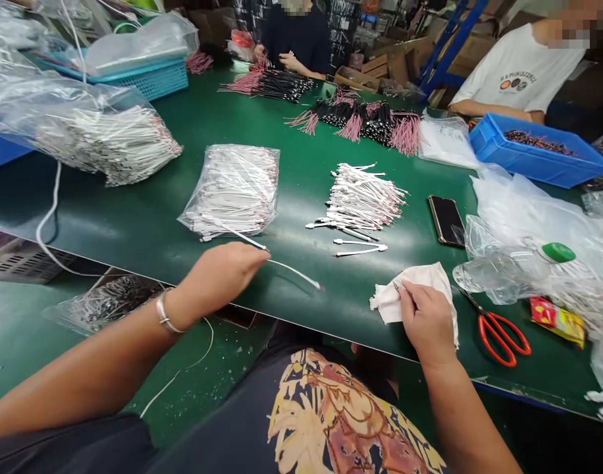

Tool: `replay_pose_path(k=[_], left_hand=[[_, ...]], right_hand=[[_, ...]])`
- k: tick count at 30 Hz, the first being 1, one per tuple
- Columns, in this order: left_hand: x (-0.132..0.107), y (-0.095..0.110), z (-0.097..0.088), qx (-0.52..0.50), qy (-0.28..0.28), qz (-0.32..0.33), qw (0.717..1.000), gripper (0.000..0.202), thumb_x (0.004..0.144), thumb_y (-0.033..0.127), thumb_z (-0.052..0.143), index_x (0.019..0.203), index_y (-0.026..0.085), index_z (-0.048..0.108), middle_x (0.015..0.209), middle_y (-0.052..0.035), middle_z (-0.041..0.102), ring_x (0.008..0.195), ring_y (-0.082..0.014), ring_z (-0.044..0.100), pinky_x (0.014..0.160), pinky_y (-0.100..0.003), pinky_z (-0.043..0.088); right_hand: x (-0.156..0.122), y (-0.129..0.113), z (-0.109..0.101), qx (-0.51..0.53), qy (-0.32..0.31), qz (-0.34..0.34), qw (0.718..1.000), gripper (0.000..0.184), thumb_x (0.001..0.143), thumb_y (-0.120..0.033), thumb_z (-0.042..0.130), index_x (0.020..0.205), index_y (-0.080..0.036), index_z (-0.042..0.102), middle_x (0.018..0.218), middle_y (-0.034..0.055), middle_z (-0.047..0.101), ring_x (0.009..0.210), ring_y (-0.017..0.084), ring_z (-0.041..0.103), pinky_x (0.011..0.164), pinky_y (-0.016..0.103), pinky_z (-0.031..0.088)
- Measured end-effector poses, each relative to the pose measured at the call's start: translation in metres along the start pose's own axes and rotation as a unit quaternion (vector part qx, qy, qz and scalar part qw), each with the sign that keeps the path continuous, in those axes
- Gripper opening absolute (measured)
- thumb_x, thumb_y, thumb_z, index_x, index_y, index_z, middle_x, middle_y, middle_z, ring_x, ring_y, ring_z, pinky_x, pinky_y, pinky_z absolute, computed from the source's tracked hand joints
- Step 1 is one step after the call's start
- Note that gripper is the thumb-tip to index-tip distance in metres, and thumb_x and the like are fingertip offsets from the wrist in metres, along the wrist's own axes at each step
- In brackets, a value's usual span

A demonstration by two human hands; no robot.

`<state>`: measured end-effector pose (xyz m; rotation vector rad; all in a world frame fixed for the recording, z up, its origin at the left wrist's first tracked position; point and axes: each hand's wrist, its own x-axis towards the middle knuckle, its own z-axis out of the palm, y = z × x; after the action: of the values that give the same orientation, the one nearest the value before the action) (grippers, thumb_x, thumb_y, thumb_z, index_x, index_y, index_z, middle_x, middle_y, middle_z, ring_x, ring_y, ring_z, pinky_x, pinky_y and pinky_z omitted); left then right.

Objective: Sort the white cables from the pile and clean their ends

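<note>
My left hand (222,273) is closed in a pinch on a thin white wire (294,270) whose free end with a red tip lies on the green table (148,217). It is just in front of an open clear bag of white wires (235,191). My right hand (424,319) grips a crumpled white cloth (415,286) near the table's front edge. A loose pile of white wires with red ends (363,197) lies between the two hands, farther back. Two single wires (361,247) lie apart in front of that pile.
A black phone (446,220) lies right of the pile. Orange-handled scissors (499,332), a plastic bottle with a green cap (523,266) and clear bags sit at the right. Two people sit across the table by black and pink wire bundles (365,122) and a blue tray (533,151).
</note>
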<state>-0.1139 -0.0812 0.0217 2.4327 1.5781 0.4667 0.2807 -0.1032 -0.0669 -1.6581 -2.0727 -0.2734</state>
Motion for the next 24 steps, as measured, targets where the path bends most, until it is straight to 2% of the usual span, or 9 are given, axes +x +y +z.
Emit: replay_pose_path(k=[2, 5, 8, 11, 13, 16, 18, 20, 24], left_hand=[[-0.008, -0.030, -0.011, 0.123, 0.004, -0.041, 0.992, 0.032, 0.091, 0.031, 0.039, 0.101, 0.018, 0.067, 0.096, -0.0100, 0.069, 0.087, -0.0244, 0.059, 0.078, -0.036, 0.043], [-0.010, -0.063, -0.025, 0.218, 0.014, -0.081, 0.972, 0.036, 0.093, 0.031, 0.033, 0.099, 0.016, 0.065, 0.096, -0.0104, 0.067, 0.089, -0.0238, 0.056, 0.081, -0.035, 0.041], [-0.005, -0.085, -0.032, 0.260, 0.017, -0.117, 0.958, 0.037, 0.093, 0.031, 0.031, 0.099, 0.016, 0.064, 0.095, -0.0095, 0.067, 0.087, -0.0232, 0.053, 0.079, -0.035, 0.039], [0.000, -0.095, -0.034, 0.269, 0.023, -0.138, 0.953, 0.036, 0.092, 0.031, 0.033, 0.106, 0.014, 0.061, 0.103, -0.0107, 0.066, 0.093, -0.0242, 0.052, 0.078, -0.034, 0.039], [0.003, -0.091, -0.034, 0.264, 0.035, -0.141, 0.953, 0.037, 0.092, 0.032, 0.033, 0.112, 0.013, 0.058, 0.110, -0.0119, 0.063, 0.098, -0.0256, 0.051, 0.080, -0.035, 0.039], [0.010, -0.071, -0.029, 0.233, 0.055, -0.107, 0.965, 0.037, 0.092, 0.032, 0.034, 0.118, 0.014, 0.054, 0.118, -0.0119, 0.060, 0.105, -0.0268, 0.051, 0.086, -0.038, 0.038], [0.020, -0.051, -0.019, 0.184, 0.051, -0.042, 0.981, 0.036, 0.091, 0.032, 0.037, 0.115, 0.015, 0.056, 0.115, -0.0122, 0.060, 0.104, -0.0268, 0.052, 0.090, -0.039, 0.038], [0.036, -0.028, -0.003, 0.119, 0.020, 0.050, 0.991, 0.032, 0.090, 0.031, 0.041, 0.110, 0.014, 0.059, 0.109, -0.0126, 0.062, 0.101, -0.0263, 0.054, 0.088, -0.037, 0.039], [0.087, 0.017, 0.032, 0.072, -0.048, 0.180, 0.980, 0.028, 0.087, 0.026, 0.043, 0.104, 0.014, 0.062, 0.104, -0.0130, 0.063, 0.094, -0.0255, 0.055, 0.084, -0.037, 0.041]], right_hand=[[0.000, 0.000, 0.000, 0.002, 0.004, -0.002, 1.000, 0.023, 0.088, -0.027, 0.051, 0.098, -0.013, 0.067, 0.089, 0.0113, 0.066, 0.083, 0.023, 0.055, 0.080, 0.037, 0.044], [0.001, 0.000, 0.001, 0.014, 0.012, -0.004, 1.000, 0.022, 0.087, -0.027, 0.053, 0.096, -0.014, 0.068, 0.089, 0.0114, 0.066, 0.084, 0.023, 0.057, 0.079, 0.037, 0.045], [0.000, 0.001, 0.002, 0.021, 0.020, -0.009, 1.000, 0.021, 0.086, -0.027, 0.053, 0.095, -0.015, 0.068, 0.088, 0.0114, 0.066, 0.085, 0.023, 0.058, 0.078, 0.038, 0.045], [0.000, 0.001, 0.003, 0.026, 0.022, -0.013, 0.999, 0.020, 0.086, -0.027, 0.053, 0.094, -0.015, 0.068, 0.088, 0.0110, 0.066, 0.085, 0.023, 0.058, 0.078, 0.038, 0.045], [0.000, 0.001, 0.002, 0.026, 0.021, -0.010, 0.999, 0.020, 0.086, -0.027, 0.053, 0.094, -0.015, 0.068, 0.089, 0.0108, 0.066, 0.085, 0.023, 0.058, 0.079, 0.037, 0.045], [0.001, -0.001, 0.001, 0.019, 0.013, 0.003, 1.000, 0.020, 0.087, -0.027, 0.053, 0.094, -0.015, 0.068, 0.088, 0.0103, 0.065, 0.084, 0.022, 0.056, 0.080, 0.037, 0.044], [0.002, -0.002, 0.000, 0.016, 0.010, 0.011, 1.000, 0.020, 0.087, -0.027, 0.052, 0.094, -0.015, 0.068, 0.088, 0.0103, 0.065, 0.085, 0.022, 0.056, 0.081, 0.036, 0.044], [0.003, -0.003, 0.000, 0.018, 0.009, 0.018, 1.000, 0.021, 0.087, -0.027, 0.052, 0.094, -0.015, 0.068, 0.089, 0.0107, 0.065, 0.086, 0.022, 0.055, 0.082, 0.037, 0.043], [0.004, -0.004, -0.001, 0.023, 0.001, 0.031, 0.999, 0.022, 0.088, -0.028, 0.050, 0.095, -0.015, 0.067, 0.091, 0.0109, 0.065, 0.087, 0.022, 0.053, 0.083, 0.037, 0.042]])
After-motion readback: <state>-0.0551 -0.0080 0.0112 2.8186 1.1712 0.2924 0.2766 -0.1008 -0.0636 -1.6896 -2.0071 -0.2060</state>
